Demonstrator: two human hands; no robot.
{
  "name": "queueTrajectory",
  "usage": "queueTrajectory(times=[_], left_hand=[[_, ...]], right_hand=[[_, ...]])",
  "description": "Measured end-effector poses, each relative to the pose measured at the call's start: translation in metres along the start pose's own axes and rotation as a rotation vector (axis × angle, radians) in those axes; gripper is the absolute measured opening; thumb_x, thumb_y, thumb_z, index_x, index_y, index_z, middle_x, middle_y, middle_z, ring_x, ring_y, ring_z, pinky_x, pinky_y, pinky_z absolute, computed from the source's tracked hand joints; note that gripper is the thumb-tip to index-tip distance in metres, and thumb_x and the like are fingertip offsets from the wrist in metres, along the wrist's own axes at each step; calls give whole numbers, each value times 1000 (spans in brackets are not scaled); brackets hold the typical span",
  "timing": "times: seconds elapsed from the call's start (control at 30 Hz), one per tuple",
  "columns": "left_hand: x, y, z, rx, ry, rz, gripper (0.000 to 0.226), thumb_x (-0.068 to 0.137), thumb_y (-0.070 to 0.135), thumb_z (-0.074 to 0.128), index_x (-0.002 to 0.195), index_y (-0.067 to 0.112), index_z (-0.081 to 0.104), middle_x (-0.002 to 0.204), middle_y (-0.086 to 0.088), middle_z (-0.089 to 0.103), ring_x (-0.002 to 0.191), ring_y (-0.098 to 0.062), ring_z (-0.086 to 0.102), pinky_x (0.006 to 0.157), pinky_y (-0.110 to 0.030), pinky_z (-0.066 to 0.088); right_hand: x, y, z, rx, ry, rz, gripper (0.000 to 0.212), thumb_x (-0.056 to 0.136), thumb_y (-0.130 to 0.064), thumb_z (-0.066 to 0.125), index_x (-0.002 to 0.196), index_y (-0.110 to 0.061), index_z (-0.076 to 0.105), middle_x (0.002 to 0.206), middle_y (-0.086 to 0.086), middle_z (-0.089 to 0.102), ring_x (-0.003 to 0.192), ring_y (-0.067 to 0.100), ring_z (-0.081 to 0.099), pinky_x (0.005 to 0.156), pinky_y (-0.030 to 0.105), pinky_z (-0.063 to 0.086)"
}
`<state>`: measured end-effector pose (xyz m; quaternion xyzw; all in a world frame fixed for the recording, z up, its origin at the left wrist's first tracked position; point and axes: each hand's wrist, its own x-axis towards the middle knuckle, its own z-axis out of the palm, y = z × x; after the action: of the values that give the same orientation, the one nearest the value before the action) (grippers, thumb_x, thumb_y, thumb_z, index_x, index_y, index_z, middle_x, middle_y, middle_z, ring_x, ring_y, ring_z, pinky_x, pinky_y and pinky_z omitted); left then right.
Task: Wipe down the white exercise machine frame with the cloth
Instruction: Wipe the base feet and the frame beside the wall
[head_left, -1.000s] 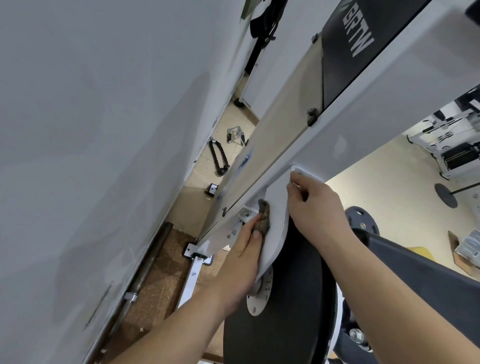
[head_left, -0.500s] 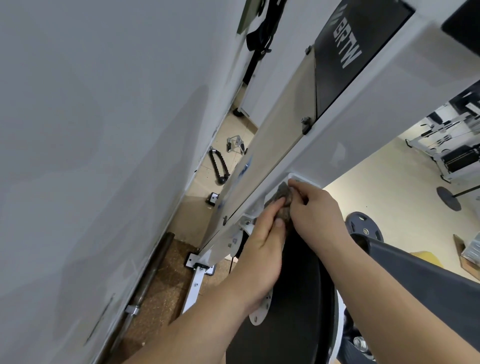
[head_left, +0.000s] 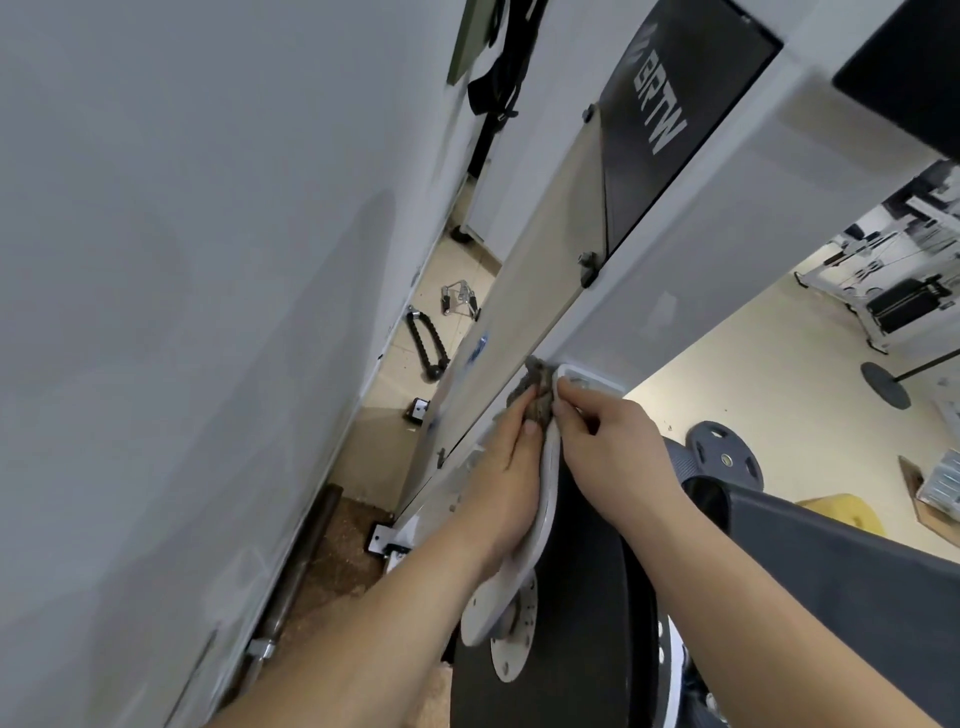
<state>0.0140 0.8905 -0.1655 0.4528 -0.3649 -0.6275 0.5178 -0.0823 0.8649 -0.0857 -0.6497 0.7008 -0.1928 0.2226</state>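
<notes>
Wiping frame (head_left: 701, 291) joint | left hand (head_left: 498, 467) presses gripped cloth (head_left: 537, 389) there | right hand (head_left: 608, 441) grips frame edge | next: probably slide cloth along frame with firm pressure

**Definitely a gym**

It's given away by the gear lying around. A loose weight plate (head_left: 724, 460) is left on the pale floor (head_left: 753, 374), metal cable handles (head_left: 457, 300) and a black knobbly handle (head_left: 426, 345) are dumped near the wall (head_left: 182, 260), and a long bar (head_left: 306, 556) is laid along its foot. White cable machines (head_left: 883, 291) are seen in the background, and a big black disc (head_left: 587, 597) is seen right up against the white machine frame (head_left: 727, 249) with its lettered black panel (head_left: 660, 119).
</notes>
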Motion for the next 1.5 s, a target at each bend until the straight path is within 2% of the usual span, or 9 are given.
queueTrajectory(times=[0.3, 0.5, 0.63, 0.73, 0.9, 1.07, 1.27, 1.4, 1.5], left_hand=[[-18, -1, -7, 81, -22, 1, 40, 112, 28, 34, 148, 46, 41, 140, 37, 47, 127, 27, 38, 108, -2, 29], [-10, -4, -6, 84, -5, -44, 39, 111, 41, 31, 144, 61, 38, 151, 32, 42, 139, 12, 36, 123, -29, 27], [-90, -34, -13, 111, 45, -127, 38, 110, 44, 33, 139, 67, 38, 146, 36, 38, 125, 26, 30, 101, -2, 28], [-140, -49, -17, 198, 64, -153, 40, 110, 30, 38, 143, 51, 41, 149, 26, 41, 131, 16, 37, 95, 5, 32], [-146, -38, -52, 290, 81, -270, 29, 109, 34, 46, 124, 53, 61, 113, 27, 69, 120, -8, 62, 107, -35, 50], [-144, -1, -47, 320, 100, -138, 36, 108, 34, 47, 143, 39, 56, 136, 22, 63, 127, 3, 55, 112, -26, 44], [-181, -17, -47, 214, 140, -274, 25, 98, 26, 68, 119, 39, 68, 111, 16, 73, 96, 9, 67, 76, -9, 50], [-211, -23, -46, 96, 111, -381, 28, 94, 7, 67, 114, 27, 75, 104, -4, 78, 101, -20, 74, 86, -33, 56], [-243, -30, -39, 85, 144, -438, 23, 99, 12, 60, 108, 25, 77, 99, -9, 78, 89, -23, 75, 71, -35, 59]], right_hand=[[2, 1, 1, -11, -19, 7, 35, 105, -28, 55, 138, -32, 65, 128, -6, 72, 118, 17, 64, 92, 25, 44], [6, 4, 3, -23, -6, -2, 32, 105, -30, 54, 134, -32, 69, 119, -8, 75, 111, 18, 66, 97, 31, 50], [7, 7, 5, -55, -1, -22, 25, 104, -32, 52, 107, -31, 76, 72, -16, 54, 77, 16, 49, 77, 28, 44], [2, -2, 1, -65, 6, -27, 37, 103, -28, 51, 67, -39, 54, 57, -13, 45, 65, 13, 41, 66, 28, 38], [-18, -10, -8, -52, 81, -57, 30, 100, -25, 51, 73, -14, 59, 63, -2, 57, 64, 19, 51, 64, 30, 46], [-75, -11, -24, 43, 148, -183, 22, 102, -27, 59, 110, -19, 78, 108, -3, 70, 101, 12, 62, 92, 28, 51], [-176, 17, -17, 24, 377, -219, 16, 100, -23, 65, 109, -19, 78, 101, -4, 58, 98, 12, 55, 82, 19, 44], [-224, 24, 0, 117, 396, -200, 11, 98, -20, 69, 100, -20, 79, 84, -9, 54, 83, 10, 54, 74, 20, 43], [-261, 36, 5, 223, 282, -175, 12, 99, -22, 66, 98, -23, 78, 80, -16, 61, 82, 6, 61, 73, 17, 46]])
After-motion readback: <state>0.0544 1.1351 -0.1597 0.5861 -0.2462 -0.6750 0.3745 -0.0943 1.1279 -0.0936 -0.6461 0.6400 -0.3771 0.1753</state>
